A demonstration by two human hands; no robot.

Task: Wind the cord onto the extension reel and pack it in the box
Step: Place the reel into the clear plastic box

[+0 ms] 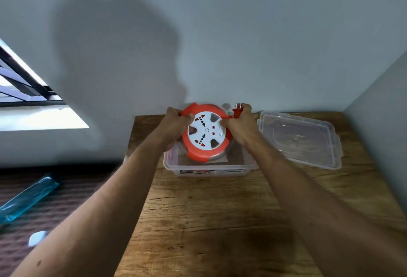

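One round orange-and-white plastic extension reel (206, 132), tilted over the clear plastic box (209, 170) on your wooden table (220, 221). Left hand (176, 126) grips its rim; right hand (239, 126) pinches the orange plug (237, 111). Winding looks done; seating and clear lid (299, 139) remain.

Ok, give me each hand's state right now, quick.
Left hand: closed on the round orange-and-white plastic extension reel.
Right hand: closed on the reel's rim and its orange plug.

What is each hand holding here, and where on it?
Both hold the extension reel over the clear box: the left hand grips its orange rim at the left, the right hand its right edge, pinning the orange plug.
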